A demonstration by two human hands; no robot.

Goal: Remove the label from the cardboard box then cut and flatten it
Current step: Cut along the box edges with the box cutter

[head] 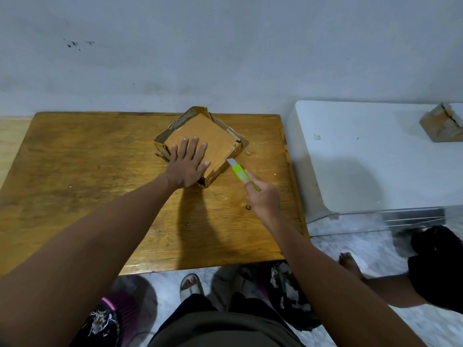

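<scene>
A brown cardboard box (210, 132) sits corner-on at the far middle of the wooden table (87, 171), its edges lined with shiny tape. My left hand (188, 163) lies flat on its top face, fingers spread. My right hand (263, 199) grips a lime-green utility knife (240, 174). The knife's blade tip touches the box's lower right side. No label is visible on the faces that show.
A white low surface (375, 156) stands to the right with another small taped box (443, 126) on it. Another person's leg and foot (350, 265) lie on the floor at right. Bags of scraps (288, 291) sit under the table's near edge.
</scene>
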